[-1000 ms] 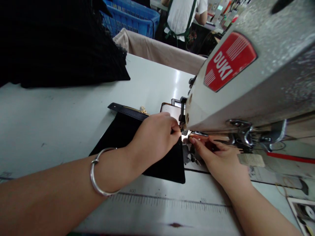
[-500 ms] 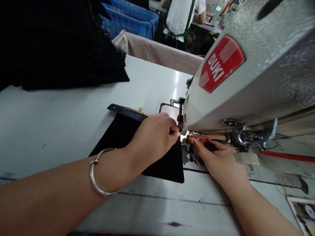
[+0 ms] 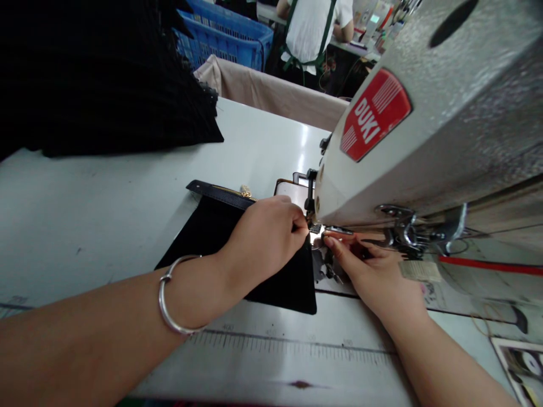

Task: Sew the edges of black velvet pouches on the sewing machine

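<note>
A black fabric piece point(image 3: 288, 285) with a dark zippered strip point(image 3: 220, 193) along its far edge lies on the white table, its right edge by the needle area of the sewing machine point(image 3: 424, 118). My left hand point(image 3: 267, 237) rests over the piece, fingers pinched together at its edge beside the presser foot. Right of the needle, my right hand point(image 3: 373, 268) has thumb and fingers closed on something small that I cannot make out, close to the metal plate. A silver bangle point(image 3: 163, 299) circles my left wrist.
A large heap of black fabric point(image 3: 106, 85) covers the table's far left. Behind the table point(image 3: 254, 127) hang a beige cloth bin point(image 3: 271, 90) and a blue basket point(image 3: 224, 34). A person in a white shirt point(image 3: 307, 31) is at the back. A printed ruler runs along the near edge.
The view has shifted slightly, so the machine head appears a little further left and lower. Both hands and the black piece hold nearly the same places.
</note>
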Tool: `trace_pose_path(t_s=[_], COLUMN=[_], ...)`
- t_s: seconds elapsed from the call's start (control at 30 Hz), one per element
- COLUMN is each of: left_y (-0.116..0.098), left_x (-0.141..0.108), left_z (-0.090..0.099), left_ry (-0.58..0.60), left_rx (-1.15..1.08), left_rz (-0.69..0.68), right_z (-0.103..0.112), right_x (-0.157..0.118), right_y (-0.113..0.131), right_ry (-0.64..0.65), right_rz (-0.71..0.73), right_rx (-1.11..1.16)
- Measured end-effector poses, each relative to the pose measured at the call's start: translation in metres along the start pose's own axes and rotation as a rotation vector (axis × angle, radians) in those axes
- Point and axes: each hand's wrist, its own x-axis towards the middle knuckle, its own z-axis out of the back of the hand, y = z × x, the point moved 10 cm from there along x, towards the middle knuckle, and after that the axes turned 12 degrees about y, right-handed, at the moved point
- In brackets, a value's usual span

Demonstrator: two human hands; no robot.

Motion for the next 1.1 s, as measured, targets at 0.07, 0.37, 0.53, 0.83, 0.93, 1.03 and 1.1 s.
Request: trace_pose_path(t_s=[0.07,0.37,0.53,0.83,0.93,1.03,1.1], left_y=[-0.001,-0.003,-0.001,0.002,0.003,0.004,0.004], left_x=[0.000,0.001,0.003,0.002,0.000,0.000,0.000], left_z=[0.000,0.001,0.000,-0.001,-0.001,-0.001,-0.001], left_ry=[0.011,0.017,0.038,0.063,0.061,0.056,0.056], left_rx=[0.006,0.030,0.030,-0.033,-0.078,-0.091,-0.080], left_rz=[-0.003,0.009,0.034,0.077,0.083,0.084,0.078], right_z=[-0.001,-0.006,-0.005,-0.003,-0.005,-0.008,-0.007], right_x=[0.002,0.006,0.005,0.007,0.009,0.012,0.013], right_y=[-0.003,-0.011,-0.005,-0.002,-0.002,0.003,0.004], right_ry=[0.005,0.036,0.029,0.020,0.041,0.052,0.027], right_rz=[0.016,0.054,0.057,0.091,0.115,0.154,0.163], right_rx=[0.007,-0.003,0.049,0.087,0.174,0.164,0.101])
